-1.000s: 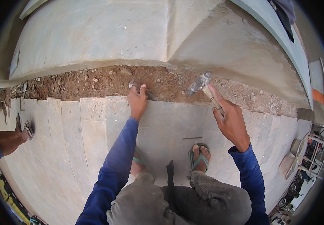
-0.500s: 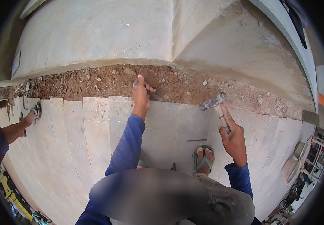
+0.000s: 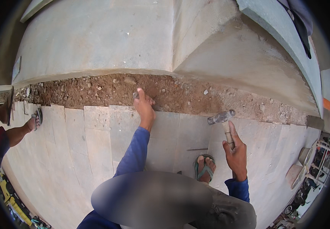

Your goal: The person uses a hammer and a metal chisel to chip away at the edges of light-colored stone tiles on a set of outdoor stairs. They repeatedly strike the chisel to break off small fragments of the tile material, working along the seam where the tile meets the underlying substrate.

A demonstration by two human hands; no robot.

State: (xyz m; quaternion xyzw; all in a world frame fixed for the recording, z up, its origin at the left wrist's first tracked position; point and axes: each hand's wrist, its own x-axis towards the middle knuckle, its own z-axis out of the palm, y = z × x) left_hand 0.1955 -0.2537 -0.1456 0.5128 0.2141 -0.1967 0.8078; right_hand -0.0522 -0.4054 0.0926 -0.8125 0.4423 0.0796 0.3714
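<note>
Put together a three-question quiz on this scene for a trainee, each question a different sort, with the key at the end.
1. What tool does the right hand hold?
2. True or false: in the picture, the left hand appears higher than the right hand.
3. What lies between the pale concrete surface and the paving tiles?
a) green grass
b) a strip of bare soil
c) a row of red bricks

Key:
1. A hammer.
2. True.
3. b
</note>
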